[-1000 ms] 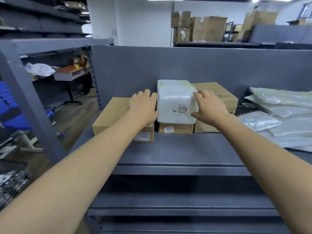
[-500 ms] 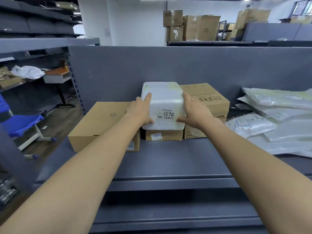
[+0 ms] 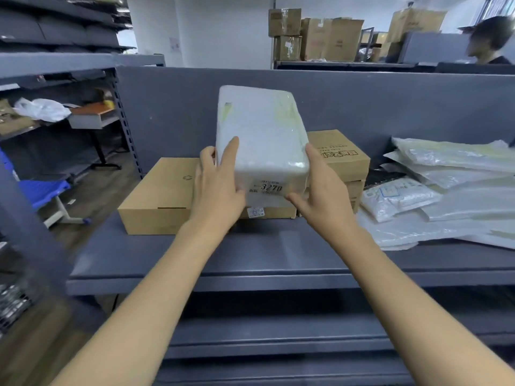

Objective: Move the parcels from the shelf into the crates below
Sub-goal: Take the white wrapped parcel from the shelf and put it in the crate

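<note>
A white plastic-wrapped parcel (image 3: 262, 135) with a label reading 3270 is lifted above the grey shelf (image 3: 278, 260). My left hand (image 3: 217, 185) grips its left side, thumb on top. My right hand (image 3: 323, 190) grips its right side, fingers under the front edge. Under the parcel a small brown box (image 3: 267, 212) lies on the shelf. A flat brown box (image 3: 158, 196) is to the left, and stacked brown boxes (image 3: 342, 160) are to the right. No crate is in view.
Several clear plastic mailer bags (image 3: 446, 190) are piled at the shelf's right end. A grey back panel (image 3: 362, 101) rises behind the shelf. A shelf upright (image 3: 28, 213) stands at left. A person (image 3: 490, 40) is at the far right, behind the panel.
Both hands have closed on the white parcel and lifted it off the small box, up and toward me. The view has shifted.
</note>
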Tool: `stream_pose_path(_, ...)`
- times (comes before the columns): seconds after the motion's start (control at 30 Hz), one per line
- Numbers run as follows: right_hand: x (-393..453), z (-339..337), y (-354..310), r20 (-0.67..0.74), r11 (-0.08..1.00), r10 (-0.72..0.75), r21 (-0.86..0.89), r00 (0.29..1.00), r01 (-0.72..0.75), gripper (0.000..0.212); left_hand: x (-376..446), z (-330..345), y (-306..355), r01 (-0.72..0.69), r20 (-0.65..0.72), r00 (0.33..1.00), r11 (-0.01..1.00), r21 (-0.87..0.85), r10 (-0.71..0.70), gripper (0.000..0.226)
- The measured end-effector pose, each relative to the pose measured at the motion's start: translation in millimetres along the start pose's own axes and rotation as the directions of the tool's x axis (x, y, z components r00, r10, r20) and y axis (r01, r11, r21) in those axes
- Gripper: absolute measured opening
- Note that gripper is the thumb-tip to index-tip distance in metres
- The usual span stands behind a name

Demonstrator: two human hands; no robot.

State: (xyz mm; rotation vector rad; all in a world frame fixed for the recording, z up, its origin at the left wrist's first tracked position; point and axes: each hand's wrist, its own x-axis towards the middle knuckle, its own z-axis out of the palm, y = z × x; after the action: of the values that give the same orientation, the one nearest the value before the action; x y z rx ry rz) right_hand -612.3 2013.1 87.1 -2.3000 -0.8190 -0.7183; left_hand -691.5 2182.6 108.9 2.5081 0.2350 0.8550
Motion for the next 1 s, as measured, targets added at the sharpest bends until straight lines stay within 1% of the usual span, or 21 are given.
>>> stream_pose_path(0.07,-29.2,-3.3,-13.1,-0.036,0.998,0.015,0.059,0.999,-0.013,0.087,-32.3,-6.9,2.8,0.032,-0.031,0.999,0.998,-0.057,-0.033,0.082)
stream_pose_path(0.13,-60.4,-7.0,-27.5,-0.053,0.989,0.037,0.143,0.998,-0.030,0.085,-67.5,-11.0,4.0,0.035,-0.075,0.996,0.996,-0.086,-0.041,0.085)
stream_pose_path(0.2,-93.0,-11.9,-43.3,0.003,0.970,0.084,0.230,0.996,-0.082,0.082,-103.4,-13.5,4.0,0.050,-0.090,0.994,0.994,-0.097,-0.058,0.090)
stream_pose_path(0.23,-110.2,-14.6,-50.0,0.036,0.960,0.104,0.259,0.994,-0.109,0.082,-121.1,-15.4,3.9,0.072,-0.071,0.994,0.991,-0.112,-0.080,0.094)
stream_pose_path(0.3,-143.3,-18.2,-58.7,0.077,0.942,0.143,0.295,0.987,-0.159,0.082,-151.3,-23.5,3.0,0.145,0.021,0.989,0.970,-0.194,-0.144,0.105)
stream_pose_path(0.37,-172.7,-20.3,-64.4,0.092,0.919,0.192,0.332,0.977,-0.212,0.083,-169.0,-36.4,1.2,0.260,0.129,0.965,0.903,-0.342,-0.229,0.115)
stream_pose_path(0.43,-196.8,-19.8,-70.3,0.069,0.902,0.217,0.367,0.974,-0.227,0.086,-174.6,-46.7,-1.1,0.367,0.180,0.930,0.826,-0.427,-0.320,0.119)
stream_pose_path(0.5,-215.3,-17.6,-78.6,0.052,0.888,0.223,0.402,0.974,-0.224,0.088,-178.1,-51.4,-2.5,0.417,0.193,0.909,0.822,-0.387,-0.370,0.113)
stream_pose_path(0.53,-221.8,-17.0,-82.9,0.052,0.881,0.225,0.417,0.973,-0.226,0.089,-180.9,-53.5,-2.0,0.432,0.204,0.901,0.827,-0.359,-0.383,0.104)
stream_pose_path(0.57,-226.8,-17.0,-86.2,0.048,0.877,0.220,0.429,0.974,-0.218,0.089,-183.7,-55.4,-2.2,0.439,0.214,0.897,0.828,-0.349,-0.386,0.089)
stream_pose_path(0.63,-233.1,-18.1,-88.4,0.020,0.880,0.194,0.439,0.981,-0.183,0.088,-188.7,-60.1,-3.0,0.434,0.227,0.900,0.816,-0.382,-0.372,0.056)
stream_pose_path(0.67,-235.6,-19.0,-88.4,0.014,0.880,0.178,0.445,0.984,-0.166,0.087,-191.5,-61.9,-4.6,0.436,0.237,0.899,0.804,-0.406,-0.368,0.049)
stream_pose_path(0.7,-238.1,-19.4,-88.7,0.012,0.876,0.163,0.459,0.987,-0.150,0.086,-194.6,-63.0,-7.1,0.442,0.247,0.896,0.790,-0.426,-0.368,0.049)
stream_pose_path(0.77,-242.8,-21.0,-92.3,0.019,0.844,0.148,0.518,0.989,-0.136,0.082,-201.2,-63.0,-10.5,0.471,0.266,0.882,0.750,-0.464,-0.389,0.054)
stream_pose_path(0.83,-244.9,-24.2,-97.7,0.023,0.810,0.155,0.570,0.988,-0.141,0.079,-209.7,-60.3,-10.1,0.501,0.281,0.865,0.697,-0.512,-0.416,0.060)
stream_pose_path(0.87,-244.6,-25.9,-99.1,0.023,0.793,0.167,0.591,0.986,-0.148,0.081,-213.9,-58.7,-9.2,0.507,0.278,0.861,0.676,-0.535,-0.426,0.062)
stream_pose_path(0.93,-241.8,-29.3,-98.2,0.033,0.763,0.198,0.622,0.980,-0.175,0.089,-221.2,-55.5,-7.7,0.489,0.245,0.869,0.671,-0.557,-0.429,0.067)
stream_pose_path(1.0,-238.0,-33.1,-97.0,0.066,0.742,0.244,0.630,0.967,-0.230,0.097,-227.4,-53.5,-5.4,0.452,0.205,0.888,0.700,-0.554,-0.411,0.071)
